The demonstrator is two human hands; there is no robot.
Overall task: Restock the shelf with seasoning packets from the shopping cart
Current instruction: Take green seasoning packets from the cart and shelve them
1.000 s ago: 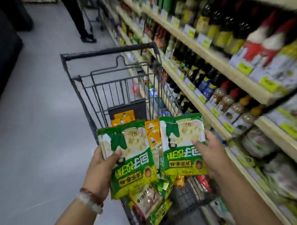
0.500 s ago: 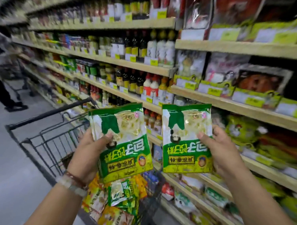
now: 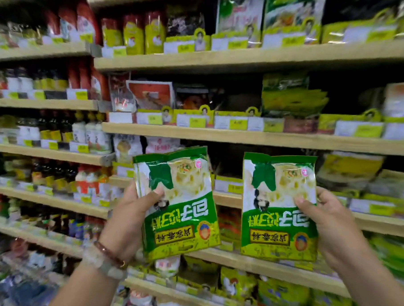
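One green packet [image 3: 179, 204] is gripped by the left hand [image 3: 133, 215] before the shelf [image 3: 255, 139]. Another packet [image 3: 278, 208], to its right, is gripped by the right hand [image 3: 327, 224].

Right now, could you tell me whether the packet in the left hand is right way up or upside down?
Upside down. The green seasoning packet held by the left hand shows its printed characters inverted, with the yellow label band at the bottom.

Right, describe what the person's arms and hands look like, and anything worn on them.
Both forearms are bare, with no sleeves showing in the frame. The left hand has two bracelets at the wrist: a thin reddish-brown bracelet and, below it, a wider pale translucent bangle. The right hand and its wrist carry nothing visible: no rings, watch or gloves.
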